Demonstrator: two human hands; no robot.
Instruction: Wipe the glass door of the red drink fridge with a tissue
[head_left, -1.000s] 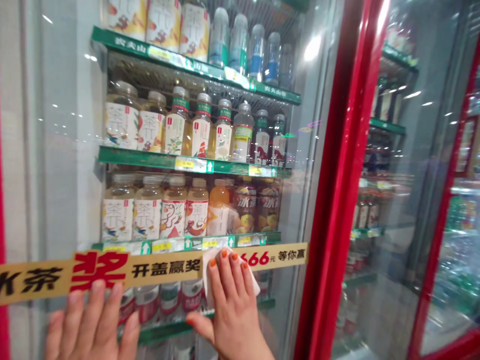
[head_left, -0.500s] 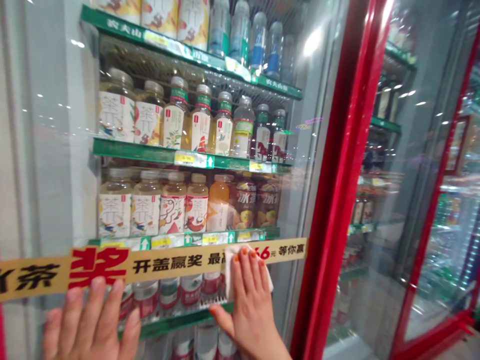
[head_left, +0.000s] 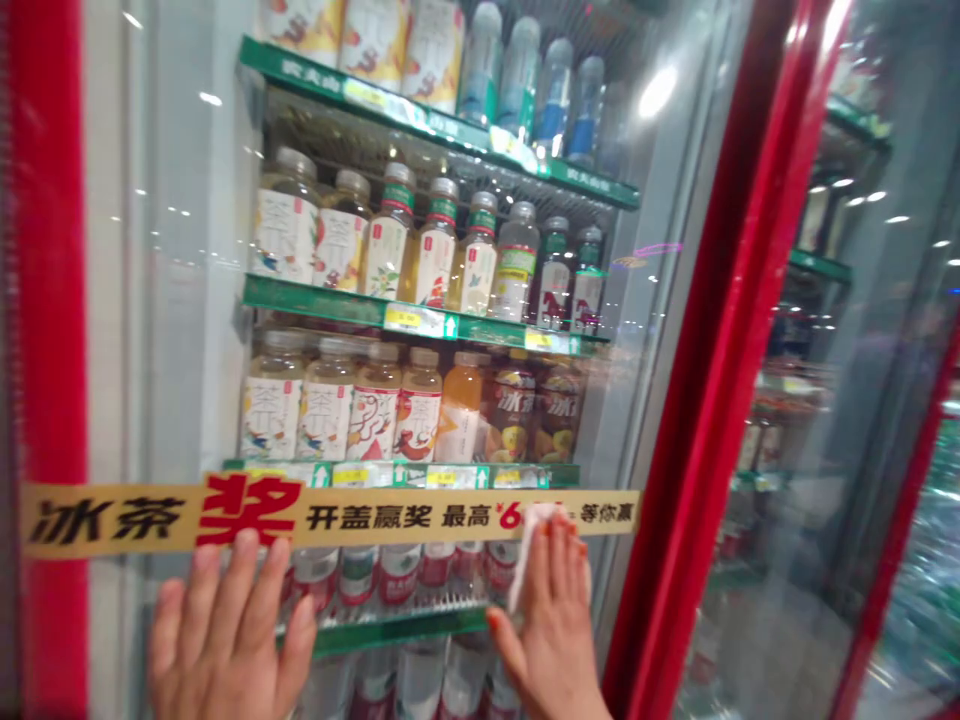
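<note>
My right hand, with orange nails, lies flat against the glass door and presses a white cloth to it. The cloth covers part of the red number on a gold printed strip that runs across the door. At the lower left, my left hand is spread open with nothing in it. Its fingertips reach the strip's lower edge by the large red character; whether they touch the glass is hard to tell.
Behind the glass, bottled drinks stand on several shelves with green edges. A red door frame rises on the right and another red post on the left. Further right is a second glass-fronted cooler.
My right hand and the cloth have slid right along the strip, uncovering a character and part of the red number. The view has shifted left, bringing in the left red post.
</note>
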